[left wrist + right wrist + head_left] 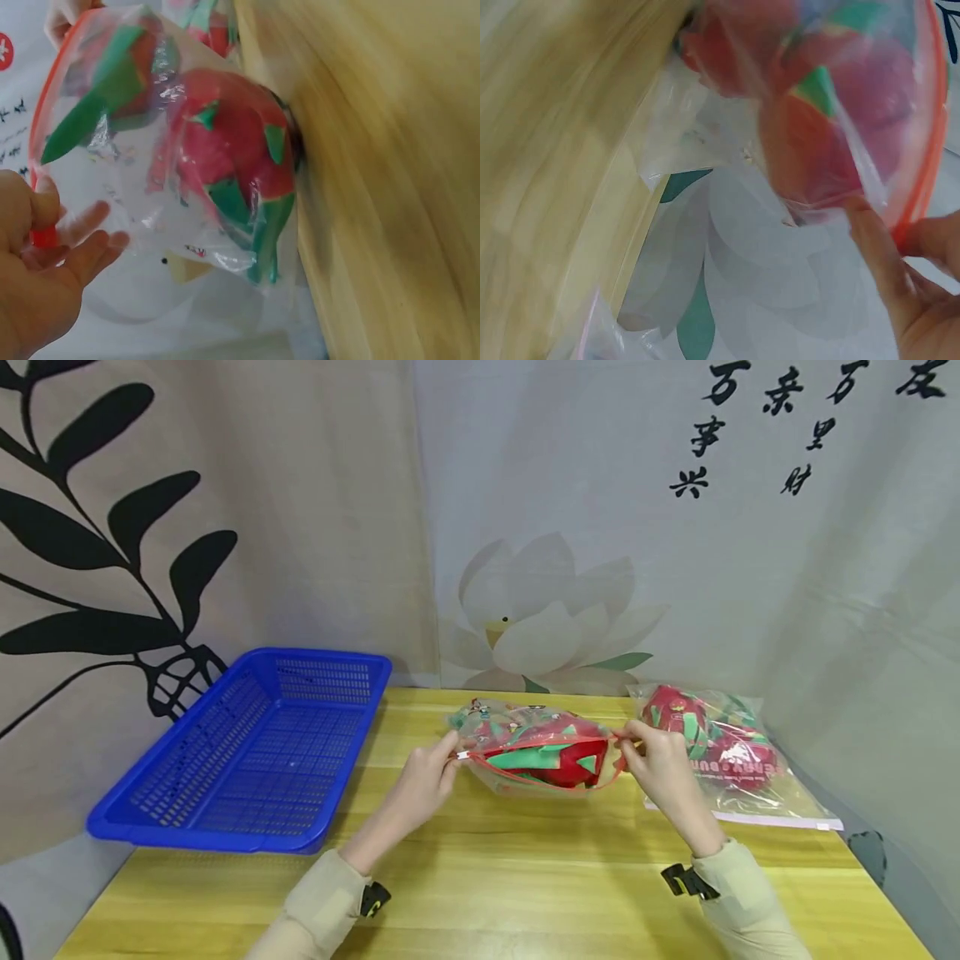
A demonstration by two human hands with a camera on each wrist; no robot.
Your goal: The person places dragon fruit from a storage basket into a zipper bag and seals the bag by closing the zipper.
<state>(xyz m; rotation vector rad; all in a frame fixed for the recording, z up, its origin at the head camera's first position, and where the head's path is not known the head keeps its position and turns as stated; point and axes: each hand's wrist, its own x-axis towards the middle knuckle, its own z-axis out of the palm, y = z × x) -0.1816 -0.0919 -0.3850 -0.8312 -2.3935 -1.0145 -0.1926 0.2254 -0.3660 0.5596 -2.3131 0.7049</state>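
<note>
A clear zip bag with a red-edged mouth lies on the table in front of me, and the mouth gapes toward me. Inside are red dragon fruits with green scales. My left hand pinches the left end of the red edge, beside a small white zip slider. At the opposite end, my right hand grips the corner of the mouth between thumb and fingers. The right wrist view shows the red zip strip running down to that grip, with fruit behind the film.
A second clear bag of dragon fruits, with a pale zip edge, lies at the right. To the left stands an empty blue plastic basket. The wooden table ends at a printed curtain behind.
</note>
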